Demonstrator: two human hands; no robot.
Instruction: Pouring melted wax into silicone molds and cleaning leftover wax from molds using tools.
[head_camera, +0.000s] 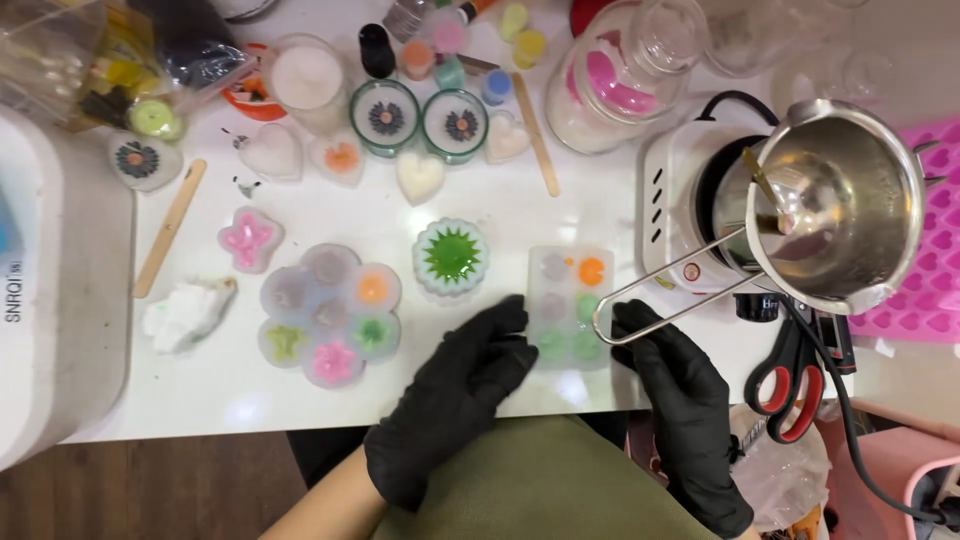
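Steel pot (850, 200) on hotplate (675, 200), scissors (790, 385) rt; green star mold (451, 257) ctr.

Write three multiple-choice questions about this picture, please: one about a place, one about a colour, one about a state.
1. Where is the rectangular clear mould?
A. between the two hands
B. inside the metal pot
C. on the floor

2. What colour are the gloves?
A. white
B. black
C. blue

3. What is the state of the scissors?
A. held by a hand
C. hanging on a wall
B. lying on the table, untouched

Answers: 1 A, the left hand and right hand flank it. 2 B, both gloves are black. 3 B, no hand touches them.
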